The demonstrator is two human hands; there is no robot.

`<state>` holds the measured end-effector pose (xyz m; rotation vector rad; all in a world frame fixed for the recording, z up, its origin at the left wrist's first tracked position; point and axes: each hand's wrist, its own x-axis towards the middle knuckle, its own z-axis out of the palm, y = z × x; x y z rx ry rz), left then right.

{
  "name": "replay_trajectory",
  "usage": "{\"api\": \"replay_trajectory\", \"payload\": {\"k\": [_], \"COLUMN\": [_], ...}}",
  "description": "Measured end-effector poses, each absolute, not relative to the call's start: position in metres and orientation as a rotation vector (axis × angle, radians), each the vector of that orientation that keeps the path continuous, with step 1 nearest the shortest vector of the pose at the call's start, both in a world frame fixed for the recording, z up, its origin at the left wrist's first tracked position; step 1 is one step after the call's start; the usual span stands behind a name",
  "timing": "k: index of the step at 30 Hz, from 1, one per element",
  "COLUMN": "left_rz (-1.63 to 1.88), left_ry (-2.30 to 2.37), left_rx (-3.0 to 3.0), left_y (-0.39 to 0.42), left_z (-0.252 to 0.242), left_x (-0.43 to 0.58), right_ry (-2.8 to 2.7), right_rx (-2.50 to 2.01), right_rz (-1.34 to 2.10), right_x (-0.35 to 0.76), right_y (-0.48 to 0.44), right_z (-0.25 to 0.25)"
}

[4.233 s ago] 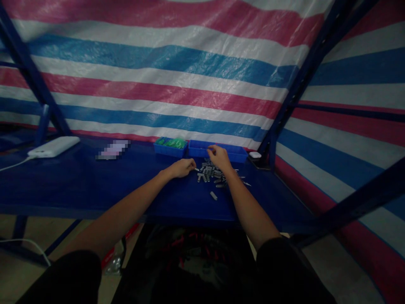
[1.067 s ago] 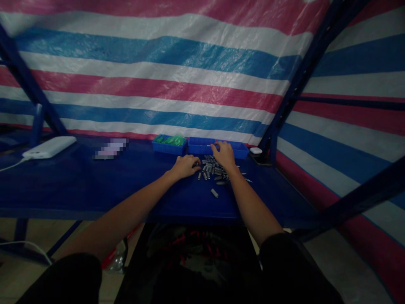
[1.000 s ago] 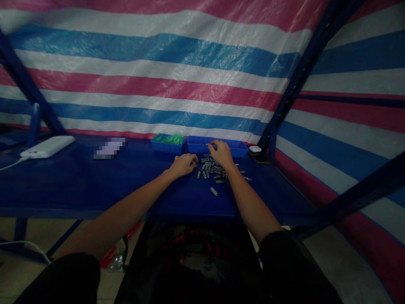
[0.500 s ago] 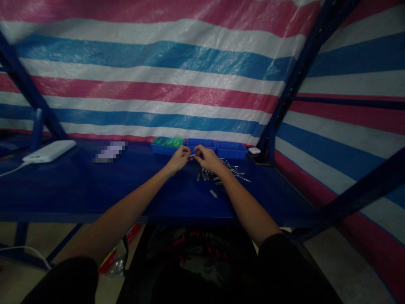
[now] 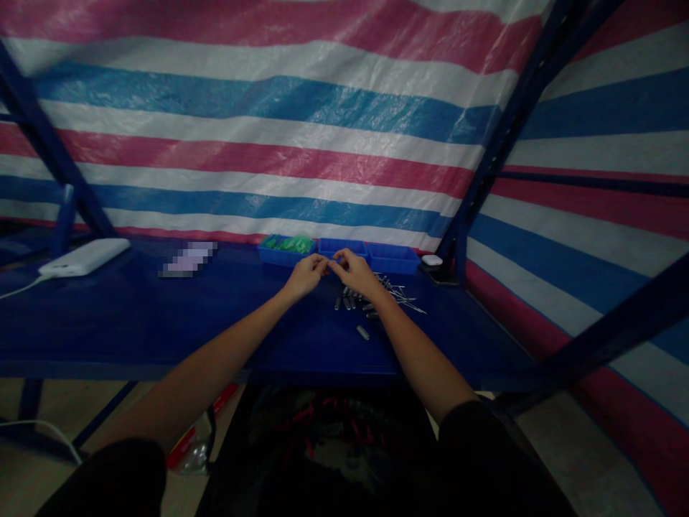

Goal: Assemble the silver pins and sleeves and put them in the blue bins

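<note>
My left hand and my right hand meet fingertip to fingertip above the table. Both are closed in a pinch around a small metal piece, which the fingers now almost wholly cover. Under and beside my right hand lies a loose pile of short metal cylinders and thin metal rods, partly hidden by that hand and wrist. One metal cylinder lies apart, nearer the table's front edge. Just behind the hands stand a blue bin with green pieces, a middle blue bin and a right blue bin.
The blue table carries a white power bank with a cable at left and a blurred pale item. A white case rests on a dark phone-like slab at right. Blue metal posts and striped sheeting enclose the table.
My fingertips have drawn closer together, and the metal piece that showed between them is now covered. The pile, the bins and the lone cylinder lie as before.
</note>
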<state>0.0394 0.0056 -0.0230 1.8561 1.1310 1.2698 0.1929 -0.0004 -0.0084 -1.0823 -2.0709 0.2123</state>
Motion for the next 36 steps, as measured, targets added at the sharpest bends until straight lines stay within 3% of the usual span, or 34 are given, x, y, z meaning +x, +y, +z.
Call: {"api": "replay_trajectory", "payload": {"k": [5, 12, 16, 23, 30, 36], "left_rz": [1.151, 0.557, 0.428, 0.506, 0.864, 1.064], "left_ry": [1.252, 1.182, 1.121, 1.175, 1.217, 1.071], "left_rx": [1.980, 2.510, 2.621, 2.620, 2.221, 1.919], "left_y": [0.005, -0.017, -0.019, -0.007, 0.003, 0.003], "left_z": [-0.020, -0.010, -0.011, -0.019, -0.020, -0.016], "left_x": [0.038, 0.034, 0.031, 0.025, 0.027, 0.029], "right_ry": [-2.132, -1.840, -1.904, -2.180, -2.341, -2.157], "right_rx": [-1.086, -1.569, -1.571, -1.281, -0.868, -0.918], "right_rz": [0.096, -0.148, -0.112, 0.049, 0.136, 0.253], "right_x": [0.193, 0.215, 0.225, 0.202, 0.195, 0.192], "right_y": [0.002, 0.028, 0.029, 0.018, -0.008, -0.014], "right_z": [-0.001, 0.005, -0.006, -0.004, 0.001, -0.001]}}
